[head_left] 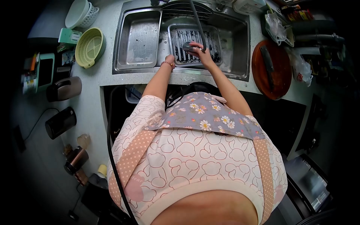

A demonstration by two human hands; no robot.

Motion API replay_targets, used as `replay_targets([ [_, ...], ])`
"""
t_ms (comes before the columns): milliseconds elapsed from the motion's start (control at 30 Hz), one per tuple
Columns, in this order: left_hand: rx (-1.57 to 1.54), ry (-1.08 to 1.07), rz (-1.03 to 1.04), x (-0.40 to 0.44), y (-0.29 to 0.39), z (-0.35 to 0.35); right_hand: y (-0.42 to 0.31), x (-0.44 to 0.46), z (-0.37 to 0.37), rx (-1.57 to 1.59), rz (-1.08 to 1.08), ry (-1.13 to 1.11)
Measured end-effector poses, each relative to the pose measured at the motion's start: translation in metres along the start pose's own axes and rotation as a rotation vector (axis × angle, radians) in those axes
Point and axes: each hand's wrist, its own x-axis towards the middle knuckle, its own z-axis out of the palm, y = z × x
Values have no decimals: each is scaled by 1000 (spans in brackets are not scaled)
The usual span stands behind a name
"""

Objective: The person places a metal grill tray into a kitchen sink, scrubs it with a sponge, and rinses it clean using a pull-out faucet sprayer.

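A metal tray with a ribbed bottom (176, 34) lies in the sink, dark residue and dark liquid between its ribs. My right hand (202, 54) is closed around a dark faucet spray head (188, 46), held low over the tray. A grey hose (198, 22) runs from the back of the sink down to that hand. At the tray's near left corner is my left hand (170, 60), a bracelet on its wrist. Its fingers look curled at the tray's rim, partly hidden. Left of it sits a perforated metal pan (138, 39).
Around these is the steel sink (240, 45), with a wire rack (183, 10) at its back. On the right counter a cleaver (267, 65) rests on a round brown cutting board (281, 75). A yellow-green basket (90, 47) and a kettle (64, 89) stand on the left.
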Motion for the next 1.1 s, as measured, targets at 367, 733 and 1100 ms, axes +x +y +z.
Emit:
replay_targets([
  [367, 197, 112, 164, -44, 19, -3, -55, -7, -42, -1253, 85, 456],
  [733, 147, 11, 53, -43, 23, -6, -19, -4, -6, -16, 350, -121],
  [1100, 576, 291, 299, -14, 2, 11, -32, 15, -53, -1360, -341, 442],
])
